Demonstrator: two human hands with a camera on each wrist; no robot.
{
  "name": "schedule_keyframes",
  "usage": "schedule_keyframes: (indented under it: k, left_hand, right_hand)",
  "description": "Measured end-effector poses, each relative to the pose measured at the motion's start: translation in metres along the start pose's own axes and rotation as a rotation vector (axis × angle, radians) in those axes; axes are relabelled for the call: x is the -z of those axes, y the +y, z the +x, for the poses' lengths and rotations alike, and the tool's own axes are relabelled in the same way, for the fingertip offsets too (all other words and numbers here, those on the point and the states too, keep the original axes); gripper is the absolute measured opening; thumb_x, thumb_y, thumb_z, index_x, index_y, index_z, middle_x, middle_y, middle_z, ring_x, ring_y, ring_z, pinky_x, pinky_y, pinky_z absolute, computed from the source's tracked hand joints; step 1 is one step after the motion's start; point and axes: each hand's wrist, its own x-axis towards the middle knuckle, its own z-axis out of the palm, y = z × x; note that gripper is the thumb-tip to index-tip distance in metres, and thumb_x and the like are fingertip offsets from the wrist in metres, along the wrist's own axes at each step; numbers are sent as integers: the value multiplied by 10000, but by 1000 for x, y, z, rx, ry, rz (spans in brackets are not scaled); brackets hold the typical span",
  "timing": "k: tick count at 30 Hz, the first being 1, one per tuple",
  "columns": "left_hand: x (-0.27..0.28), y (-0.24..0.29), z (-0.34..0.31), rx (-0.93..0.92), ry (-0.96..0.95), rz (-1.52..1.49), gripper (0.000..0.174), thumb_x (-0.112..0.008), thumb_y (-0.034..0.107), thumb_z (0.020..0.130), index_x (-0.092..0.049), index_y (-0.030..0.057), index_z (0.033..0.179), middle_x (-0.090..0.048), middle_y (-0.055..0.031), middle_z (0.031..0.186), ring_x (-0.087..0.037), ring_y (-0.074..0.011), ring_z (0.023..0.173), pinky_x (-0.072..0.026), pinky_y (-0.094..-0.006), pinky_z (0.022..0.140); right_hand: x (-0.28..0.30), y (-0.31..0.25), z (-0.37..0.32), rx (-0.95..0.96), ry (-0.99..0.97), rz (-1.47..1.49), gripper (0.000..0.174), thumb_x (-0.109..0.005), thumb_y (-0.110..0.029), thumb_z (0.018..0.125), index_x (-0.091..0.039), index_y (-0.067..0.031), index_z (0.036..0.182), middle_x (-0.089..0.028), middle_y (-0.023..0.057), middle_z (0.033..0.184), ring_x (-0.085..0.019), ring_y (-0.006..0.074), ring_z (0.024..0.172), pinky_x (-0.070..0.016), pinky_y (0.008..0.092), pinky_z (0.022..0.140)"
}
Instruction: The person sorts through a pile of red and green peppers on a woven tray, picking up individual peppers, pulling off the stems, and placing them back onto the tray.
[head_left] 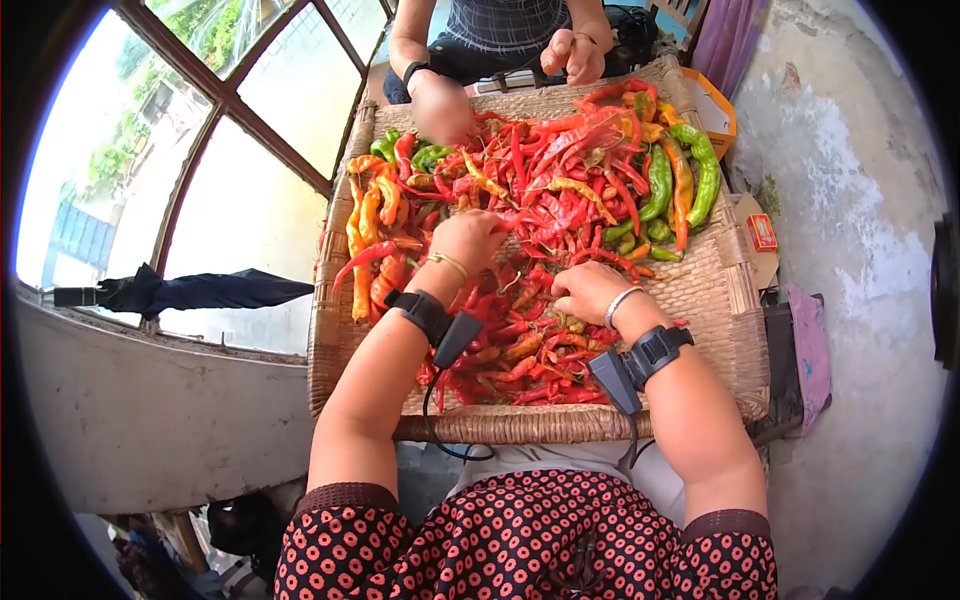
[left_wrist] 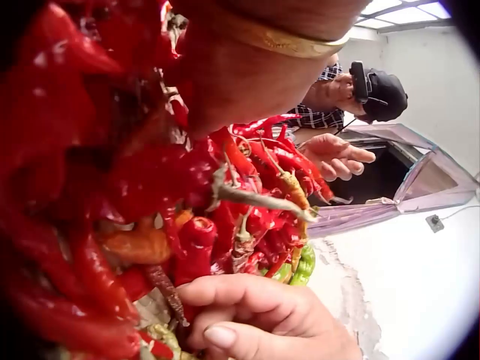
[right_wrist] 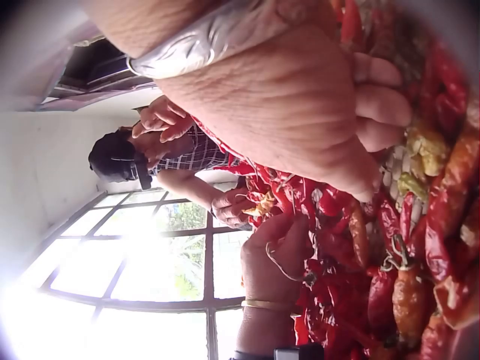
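Observation:
Fresh and wrinkled red chili peppers (head_left: pixel 560 150) lie heaped on a woven tray (head_left: pixel 730 330). My left hand (head_left: pixel 468 240) reaches over the middle of the heap. Its curled fingers pinch a red chili pepper (head_left: pixel 512 219), and a thin stem shows beside that hand (right_wrist: pixel 274 259) in the right wrist view. My right hand (head_left: pixel 592 292) is low over the nearer peppers, its fingers loosely bent with no pepper visible between them. In the left wrist view, the right hand's (left_wrist: pixel 277 315) index fingertip is right beside a shrivelled dark red chili pepper (left_wrist: pixel 166 292).
Green peppers (head_left: pixel 703 175) lie at the tray's far right, orange ones (head_left: pixel 362 225) along its left. Another person's hands (head_left: pixel 575 55) are at the far edge. A folded umbrella (head_left: pixel 215 292) lies by the window at left; a wall (head_left: pixel 850 250) stands at right.

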Motion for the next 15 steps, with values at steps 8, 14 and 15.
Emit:
schedule_keyframes:
  k: [8, 14, 15]
  left_hand:
    - [25, 1, 1, 162, -119, 13, 286, -620, 288, 706, -586, 67, 884, -594, -153, 787, -575, -304, 774, -456, -375, 672]
    - [17, 4, -20, 147, -480, 257, 257, -597, 280, 691, -622, 84, 856, -612, -128, 814, -580, -285, 812, -461, -385, 711]
    - [19, 2, -20, 94, -475, 234, 250, -592, 250, 688, -621, 75, 863, -615, -128, 808, -583, -286, 801, -463, -378, 710]
  right_hand:
    - [1, 1, -1, 10, 0, 9, 243, -581, -240, 725, -612, -100, 922, -596, 154, 938, -552, 299, 919, -430, 389, 800]
    - [1, 1, -1, 4, 11, -23, 248, -592, -240, 726, -608, -107, 935, -594, 154, 943, -552, 299, 924, -429, 382, 811]
    - [1, 1, -1, 7, 8, -13, 250, -593, -240, 725, -609, -107, 936, -594, 152, 946, -551, 299, 927, -428, 382, 813]
